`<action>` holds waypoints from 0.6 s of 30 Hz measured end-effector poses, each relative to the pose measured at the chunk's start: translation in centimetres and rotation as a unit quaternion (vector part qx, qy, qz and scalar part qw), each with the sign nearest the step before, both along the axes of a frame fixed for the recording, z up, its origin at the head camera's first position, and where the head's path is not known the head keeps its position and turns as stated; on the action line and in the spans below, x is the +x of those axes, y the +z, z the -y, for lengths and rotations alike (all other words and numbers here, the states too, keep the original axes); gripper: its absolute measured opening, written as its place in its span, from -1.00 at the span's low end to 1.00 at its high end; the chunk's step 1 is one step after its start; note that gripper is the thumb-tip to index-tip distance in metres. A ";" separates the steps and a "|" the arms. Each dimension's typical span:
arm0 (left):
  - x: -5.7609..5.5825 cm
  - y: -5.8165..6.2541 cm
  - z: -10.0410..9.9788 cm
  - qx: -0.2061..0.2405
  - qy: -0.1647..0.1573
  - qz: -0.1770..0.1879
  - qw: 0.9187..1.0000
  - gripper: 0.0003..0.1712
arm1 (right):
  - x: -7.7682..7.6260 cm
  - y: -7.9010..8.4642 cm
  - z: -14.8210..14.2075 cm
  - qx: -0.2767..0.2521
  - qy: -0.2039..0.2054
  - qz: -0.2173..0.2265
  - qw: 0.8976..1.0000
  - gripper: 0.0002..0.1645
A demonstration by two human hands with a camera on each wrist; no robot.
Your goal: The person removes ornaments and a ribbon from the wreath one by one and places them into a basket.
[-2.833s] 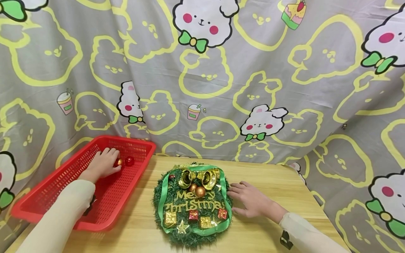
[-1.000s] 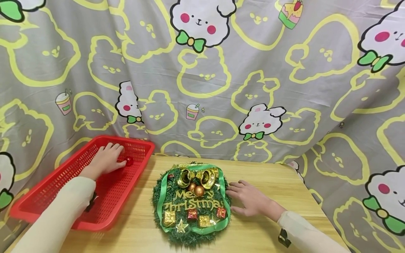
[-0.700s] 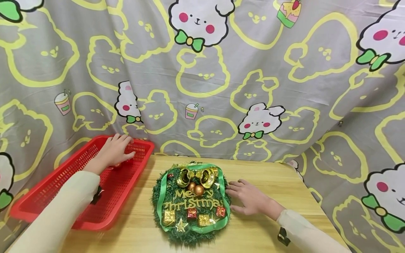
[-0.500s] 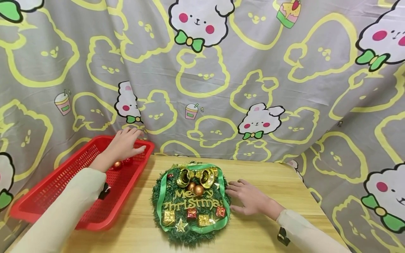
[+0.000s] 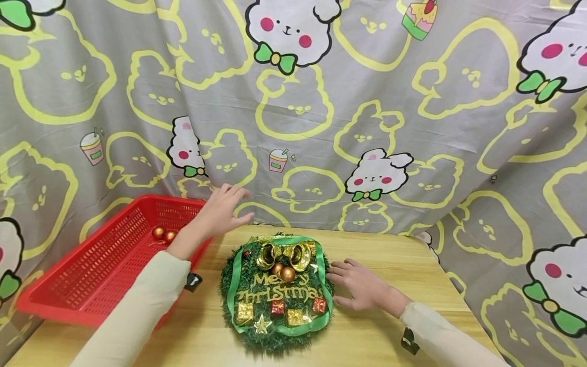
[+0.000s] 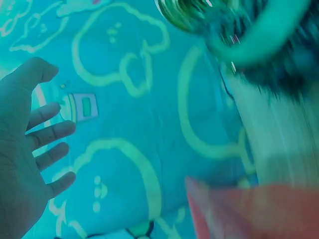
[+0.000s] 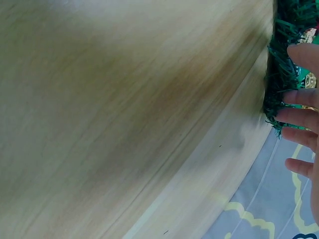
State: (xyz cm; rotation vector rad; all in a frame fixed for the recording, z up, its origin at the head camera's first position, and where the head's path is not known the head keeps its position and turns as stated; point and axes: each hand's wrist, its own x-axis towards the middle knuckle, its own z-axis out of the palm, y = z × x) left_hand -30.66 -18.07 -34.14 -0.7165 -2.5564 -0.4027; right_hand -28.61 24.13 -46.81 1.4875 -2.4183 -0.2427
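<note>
My left hand (image 5: 222, 211) hangs in the air over the basket's right rim, fingers spread and loosely bent. The left wrist view shows nothing in that hand (image 6: 25, 134). Below and to its right lies a Christmas wreath (image 5: 279, 341) with green ribbon, gold bells (image 5: 300, 256), copper baubles (image 5: 287, 274), small gift boxes (image 5: 277, 307) and gold "Merry Christmas" lettering. My right hand (image 5: 362, 285) rests at the wreath's right edge with its fingers extended. In the right wrist view those fingers (image 7: 299, 118) lie against the green tinsel; whether they press it cannot be seen.
A red plastic basket (image 5: 59, 311) stands at the left, its right part covered by my left arm. Two copper baubles (image 5: 158, 233) lie inside. The wooden table (image 5: 390, 255) ends at a patterned grey curtain (image 5: 312, 148) behind and on the sides.
My left hand, earlier low in the basket by the baubles, has risen out and moved right past its rim. The right hand and the wreath stay where they were.
</note>
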 end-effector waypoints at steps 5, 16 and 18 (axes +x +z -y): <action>0.6 -0.8 -2.0 0.032 -0.013 0.027 0.999 -0.45 | 0.1 0.1 0.1 -0.002 0.002 0.001 1.000 -0.26; 2.4 -4.2 -6.7 0.063 -0.064 0.076 0.993 -0.56 | 0.1 0.1 0.0 0.004 -0.007 0.005 1.000 -0.25; 2.6 -4.9 -7.2 0.068 -0.088 0.095 0.989 -0.58 | 0.1 0.1 0.0 0.009 -0.011 0.009 1.000 -0.25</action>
